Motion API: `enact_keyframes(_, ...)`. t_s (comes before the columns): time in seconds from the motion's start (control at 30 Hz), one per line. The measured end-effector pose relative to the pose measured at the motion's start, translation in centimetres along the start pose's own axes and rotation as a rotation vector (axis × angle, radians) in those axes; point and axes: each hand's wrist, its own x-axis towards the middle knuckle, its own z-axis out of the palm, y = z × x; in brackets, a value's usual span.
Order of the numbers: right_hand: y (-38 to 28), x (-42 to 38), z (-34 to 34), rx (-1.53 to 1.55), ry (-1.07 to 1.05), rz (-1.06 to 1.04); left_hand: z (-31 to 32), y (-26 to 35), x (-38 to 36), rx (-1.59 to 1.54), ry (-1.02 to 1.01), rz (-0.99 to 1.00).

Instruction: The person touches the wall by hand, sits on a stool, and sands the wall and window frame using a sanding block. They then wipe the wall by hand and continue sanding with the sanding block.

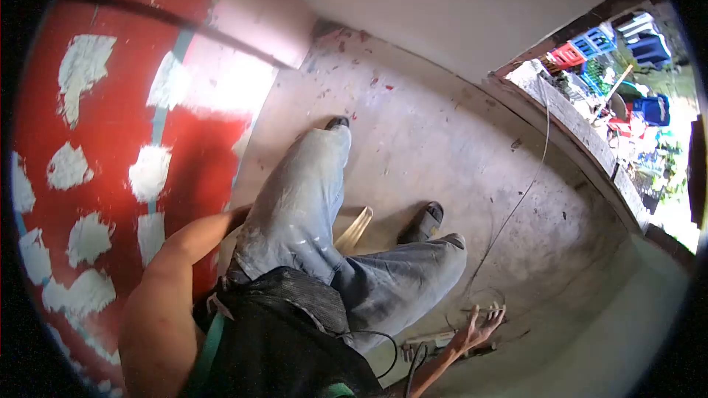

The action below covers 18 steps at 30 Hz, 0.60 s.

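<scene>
My right hand (479, 329) reaches down beside my right leg with its fingers spread, holding nothing that shows. It is over the floor, close to a thin dark cable (510, 215) and some tools or hardware (435, 340) lying there, partly hidden by my forearm. My left forearm (200, 239) passes behind my left thigh, which hides that hand. I sit on a low tan seat (355, 228), legs apart in dusty grey jeans (295, 188).
At left stands a red wall (199, 151) with rough white filler patches (82, 66). The pinkish floor (402, 125) has scattered chips and stains. Along the right, a raised sill (575, 121) borders an opening; crates (594, 40) and clutter lie beyond it. The cable crosses the floor.
</scene>
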Motion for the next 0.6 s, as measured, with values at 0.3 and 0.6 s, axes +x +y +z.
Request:
enact_keyframes(0.3,-6.8,-4.7,9.4,0.459,0.292,-0.240,-11.9,-2.4,8.5,-0.387,0.430,0.432)
enact_keyframes(0.6,-16.9,-10.4,9.5,0.897,-0.088,-0.341,-19.2,5.0,-5.9,-0.978,0.609,0.511)
